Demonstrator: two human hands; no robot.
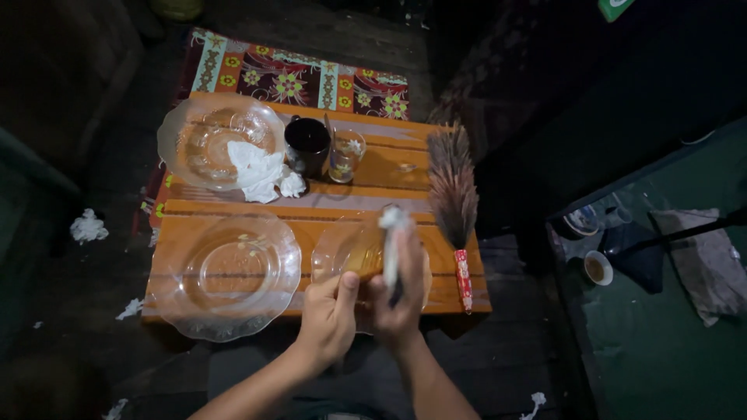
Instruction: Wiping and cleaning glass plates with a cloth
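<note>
Head view: my left hand (328, 315) pinches the near rim of a small glass plate (352, 253) at six o'clock on the orange table (405, 187). My right hand (401, 299), fingers curled, grips a white tissue (391, 233) upright over it. At three o'clock lies a feather duster (453, 194) with a red patterned handle.

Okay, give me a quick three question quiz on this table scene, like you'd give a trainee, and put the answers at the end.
1. True or false: the right hand grips a white tissue.
2. What does the left hand steady? A) the dark mug B) the small glass plate C) the feather duster
3. Where does the crumpled white tissue at the table's far side lie?

Key
1. True.
2. B.
3. On the rim of the far glass plate, beside the dark mug.
</note>
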